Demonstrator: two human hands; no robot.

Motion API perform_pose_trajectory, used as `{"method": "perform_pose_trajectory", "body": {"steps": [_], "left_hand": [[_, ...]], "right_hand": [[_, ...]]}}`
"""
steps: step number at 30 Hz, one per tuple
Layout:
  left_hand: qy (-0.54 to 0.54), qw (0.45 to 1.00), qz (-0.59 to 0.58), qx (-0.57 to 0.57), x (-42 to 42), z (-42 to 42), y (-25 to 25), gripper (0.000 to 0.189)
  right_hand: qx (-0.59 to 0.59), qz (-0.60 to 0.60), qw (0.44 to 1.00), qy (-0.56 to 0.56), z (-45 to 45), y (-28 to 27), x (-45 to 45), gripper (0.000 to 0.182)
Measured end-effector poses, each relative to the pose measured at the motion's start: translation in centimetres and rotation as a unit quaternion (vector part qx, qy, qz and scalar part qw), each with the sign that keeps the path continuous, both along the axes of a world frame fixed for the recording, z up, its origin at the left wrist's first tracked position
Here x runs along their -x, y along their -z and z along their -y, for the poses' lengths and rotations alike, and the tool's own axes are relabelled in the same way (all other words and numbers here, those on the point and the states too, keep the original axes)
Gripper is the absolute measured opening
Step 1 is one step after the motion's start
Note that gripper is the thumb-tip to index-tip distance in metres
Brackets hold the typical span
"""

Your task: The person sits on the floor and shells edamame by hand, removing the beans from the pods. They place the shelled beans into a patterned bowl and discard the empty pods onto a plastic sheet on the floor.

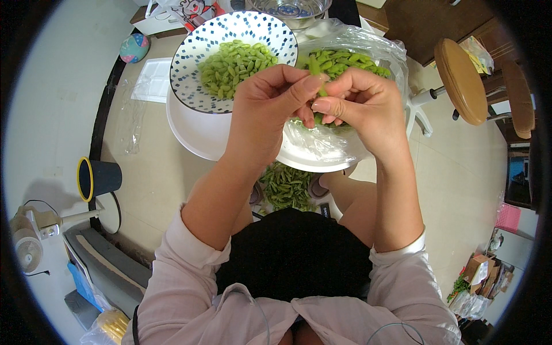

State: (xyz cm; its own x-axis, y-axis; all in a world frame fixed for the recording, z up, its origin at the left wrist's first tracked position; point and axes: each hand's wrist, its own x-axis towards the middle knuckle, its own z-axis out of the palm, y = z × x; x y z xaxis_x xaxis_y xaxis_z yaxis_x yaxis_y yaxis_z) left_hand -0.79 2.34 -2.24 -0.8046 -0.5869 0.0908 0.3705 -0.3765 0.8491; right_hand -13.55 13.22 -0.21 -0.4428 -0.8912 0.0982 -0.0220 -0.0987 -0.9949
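Observation:
A green soybean pod [314,65] is pinched between the thumb and fingers of my left hand [271,108]. My right hand [366,103] grips the pod's lower end, its thumb just below the left fingertips. Behind and left of my hands, a white bowl with blue square marks [188,64] holds many shelled green beans [237,64]. Whole pods [345,62] lie in a clear plastic bag [388,47] behind my right hand, partly hidden by it. Bowl and bag rest on a round white table or stool top [194,133].
A heap of pods or empty shells [286,185] lies on the floor between my feet. A glass bowl [293,10] stands at the back. A brown stool seat [460,82] is at the right, a dark bin with yellow rim [101,177] and a fan [28,243] at the left.

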Motion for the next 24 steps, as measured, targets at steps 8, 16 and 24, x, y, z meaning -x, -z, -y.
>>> {"method": "perform_pose_trajectory", "body": {"steps": [8,16,24], "left_hand": [[-0.041,0.999,0.000,0.029,-0.1,-0.5,-0.3,0.012],[-0.007,1.000,-0.015,-0.013,0.0,-0.4,-0.3,0.015],[0.002,1.000,0.004,0.020,-0.2,-0.1,-0.5,0.017]], "right_hand": [[-0.003,0.039,0.999,0.009,0.3,0.0,-0.8,0.011],[0.020,0.073,0.997,0.008,0.2,0.2,0.2,0.010],[0.006,0.032,0.999,0.019,-0.1,0.0,0.4,0.012]]}}
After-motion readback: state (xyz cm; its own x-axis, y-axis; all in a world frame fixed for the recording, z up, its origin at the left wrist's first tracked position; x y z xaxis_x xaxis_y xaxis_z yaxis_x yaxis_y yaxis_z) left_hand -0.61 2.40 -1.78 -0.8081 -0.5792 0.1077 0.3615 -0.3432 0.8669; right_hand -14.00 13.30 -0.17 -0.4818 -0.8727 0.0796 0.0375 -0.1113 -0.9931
